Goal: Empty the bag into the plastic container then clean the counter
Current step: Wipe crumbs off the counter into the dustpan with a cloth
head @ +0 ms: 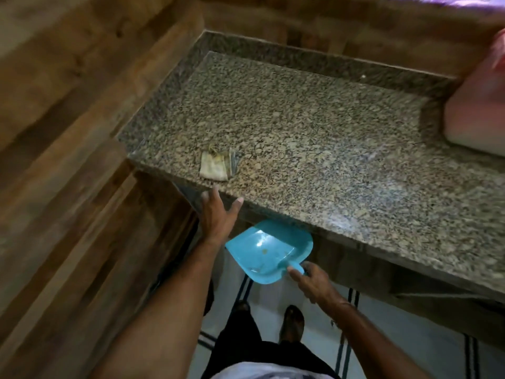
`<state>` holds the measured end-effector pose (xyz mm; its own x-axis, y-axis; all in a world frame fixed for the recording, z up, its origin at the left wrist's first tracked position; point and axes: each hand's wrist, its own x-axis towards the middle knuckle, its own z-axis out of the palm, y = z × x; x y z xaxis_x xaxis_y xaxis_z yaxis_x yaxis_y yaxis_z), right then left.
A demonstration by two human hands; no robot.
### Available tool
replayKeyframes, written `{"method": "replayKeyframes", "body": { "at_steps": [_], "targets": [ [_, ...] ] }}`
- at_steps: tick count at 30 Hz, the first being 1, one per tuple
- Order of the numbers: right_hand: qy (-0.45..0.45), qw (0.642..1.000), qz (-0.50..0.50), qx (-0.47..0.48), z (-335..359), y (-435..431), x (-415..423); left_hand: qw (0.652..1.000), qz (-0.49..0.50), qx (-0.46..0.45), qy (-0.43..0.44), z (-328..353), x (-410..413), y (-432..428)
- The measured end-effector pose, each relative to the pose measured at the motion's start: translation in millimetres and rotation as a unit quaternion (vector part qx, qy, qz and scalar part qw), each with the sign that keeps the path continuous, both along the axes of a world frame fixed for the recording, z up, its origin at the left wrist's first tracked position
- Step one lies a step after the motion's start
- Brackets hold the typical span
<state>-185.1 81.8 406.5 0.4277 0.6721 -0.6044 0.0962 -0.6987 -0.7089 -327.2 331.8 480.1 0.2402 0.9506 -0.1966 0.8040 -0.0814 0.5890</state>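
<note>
Cleaning looks to be the step in hand. The right hand [314, 283] grips the handle of a blue dustpan [267, 250], held just under the near edge of the granite worktop [300, 119], with a few crumbs in it. The left hand [218, 214] rests open on that edge, fingers spread, near a folded cloth [216, 166]. The next move probably calls for sweeping debris over the lip into the pan. A blurred pink shape [475, 105], cut off at the far right, may be the bag or the container; it is too blurred to tell which.
</note>
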Motion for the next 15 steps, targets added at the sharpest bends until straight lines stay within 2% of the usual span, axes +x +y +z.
{"method": "replayKeyframes", "body": {
  "at_steps": [5,9,11,13,15],
  "targets": [
    [0.024,0.998,-0.054,0.003,0.0,0.4,-2.2,0.99,-0.067,0.096,0.08,3.4,26.1,72.3],
    [0.028,0.992,-0.125,-0.02,-12.9,-4.2,-18.2,0.976,-0.127,0.09,0.151,-7.7,33.4,113.0],
    [0.026,0.989,-0.142,-0.023,-15.5,-5.3,-29.9,0.96,-0.173,0.12,0.185,-15.0,34.9,123.7],
    [0.029,0.986,-0.162,-0.025,-14.2,-5.6,-40.3,0.941,-0.222,0.166,0.195,-21.6,40.6,127.6],
    [0.039,0.978,-0.201,-0.038,-14.2,-10.9,-48.3,0.936,-0.248,0.172,0.182,-26.0,53.7,121.2]
  ]
}}
